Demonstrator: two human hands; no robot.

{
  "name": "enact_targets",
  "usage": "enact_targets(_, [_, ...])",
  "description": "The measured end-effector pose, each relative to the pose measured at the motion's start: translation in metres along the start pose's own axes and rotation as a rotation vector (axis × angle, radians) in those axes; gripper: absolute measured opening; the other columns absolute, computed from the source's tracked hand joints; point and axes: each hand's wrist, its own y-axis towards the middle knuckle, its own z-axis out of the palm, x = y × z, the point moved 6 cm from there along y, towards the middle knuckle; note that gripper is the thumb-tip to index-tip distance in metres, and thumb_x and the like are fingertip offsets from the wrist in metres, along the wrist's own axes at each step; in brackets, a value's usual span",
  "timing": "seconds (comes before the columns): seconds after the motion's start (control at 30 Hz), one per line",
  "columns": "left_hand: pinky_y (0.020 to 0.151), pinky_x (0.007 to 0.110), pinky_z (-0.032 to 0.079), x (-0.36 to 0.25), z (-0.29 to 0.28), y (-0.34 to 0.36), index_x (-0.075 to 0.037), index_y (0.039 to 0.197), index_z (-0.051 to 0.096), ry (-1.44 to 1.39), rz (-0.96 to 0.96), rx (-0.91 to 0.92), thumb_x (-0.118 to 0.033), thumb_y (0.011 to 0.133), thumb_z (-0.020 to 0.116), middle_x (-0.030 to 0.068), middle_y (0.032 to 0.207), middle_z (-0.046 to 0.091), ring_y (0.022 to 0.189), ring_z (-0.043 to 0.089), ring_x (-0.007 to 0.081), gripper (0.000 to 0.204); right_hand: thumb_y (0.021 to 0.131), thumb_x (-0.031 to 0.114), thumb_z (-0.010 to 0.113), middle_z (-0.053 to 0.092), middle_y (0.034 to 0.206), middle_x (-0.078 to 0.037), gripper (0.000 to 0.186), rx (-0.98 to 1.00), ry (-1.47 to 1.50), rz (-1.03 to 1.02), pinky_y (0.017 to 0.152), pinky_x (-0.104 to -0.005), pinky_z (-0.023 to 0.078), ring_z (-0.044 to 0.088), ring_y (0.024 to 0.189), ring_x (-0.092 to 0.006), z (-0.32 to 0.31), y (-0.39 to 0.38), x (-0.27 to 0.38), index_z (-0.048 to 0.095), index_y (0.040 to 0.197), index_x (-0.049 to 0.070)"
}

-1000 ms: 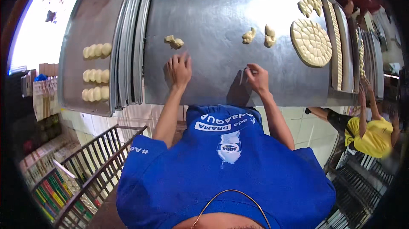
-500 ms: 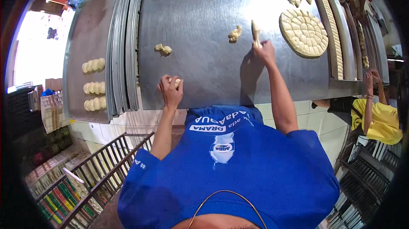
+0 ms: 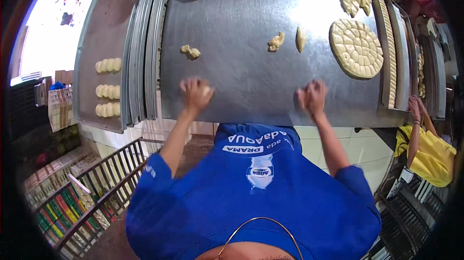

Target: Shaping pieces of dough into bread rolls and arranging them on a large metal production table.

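- Cupping a small dough ball [image 3: 207,91] under the left hand [image 3: 194,93] at the steel table's [image 3: 241,81] near edge; too round for any long axis.
- Right hand [image 3: 311,98] curled shut; can't tell if it holds anything.
- Scored dough disc [image 3: 356,47] far right, dough scraps [image 3: 275,42] beyond, nothing between.

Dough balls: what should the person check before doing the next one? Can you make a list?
1. Left hand cupped over a dough piece on the metal table: ok.
2. Right hand has dough under it: cannot tell.
3. Loose dough bits lie within reach: ok.
4. Tray at left has bare room beyond its rows of shaped balls: ok.
5. Scored round dough disc lies apart from both hands: ok.
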Motion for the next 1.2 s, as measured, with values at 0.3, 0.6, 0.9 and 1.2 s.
enact_targets(0.3, [0.075,0.041,0.046,-0.099,0.048,0.012,-0.01,0.094,0.063,-0.326,-0.128,-0.08,-0.013,0.077,0.064,0.009,0.085,0.059,0.081,0.057,0.0278,0.017,0.076,0.004,0.065,0.053,0.082,-0.01,0.017,-0.041,-0.177,-0.442,0.07,-0.0415,0.042,0.049,0.073,-0.0313,0.087,-0.006,0.034,0.049,0.079,0.009])
enact_targets(0.6, [0.072,0.043,0.049,-0.021,0.048,0.085,-0.01,0.1,0.065,-0.178,-0.414,-0.249,-0.02,0.084,0.065,0.0082,0.093,0.068,0.08,0.063,0.0326,0.019,0.079,0.008,0.068,0.05,0.075,-0.009,0.018,-0.215,-0.16,-0.161,0.061,-0.0399,0.04,0.047,0.066,-0.0274,0.06,0.091,0.026,0.049,0.076,0.008])
enact_targets(0.9, [0.071,0.04,0.049,-0.027,0.038,0.015,-0.008,0.093,0.062,-0.241,-0.108,-0.228,-0.002,0.076,0.061,0.0074,0.084,0.06,0.076,0.059,0.029,0.018,0.076,-0.001,0.06,0.051,0.083,-0.011,0.012,-0.102,-0.274,-0.306,0.068,-0.0384,0.043,0.05,0.076,-0.0293,0.033,0.027,-0.003,0.052,0.082,0.005])
enact_targets(1.2, [0.07,0.041,0.049,-0.076,0.085,0.04,-0.012,0.089,0.062,-0.437,-0.284,-0.13,-0.008,0.075,0.065,0.0071,0.084,0.06,0.075,0.059,0.0305,0.015,0.076,0.004,0.066,0.056,0.08,-0.009,0.01,-0.084,-0.019,-0.125,0.065,-0.037,0.045,0.054,0.07,-0.0272,0.087,0.037,0.041,0.06,0.084,0.004])
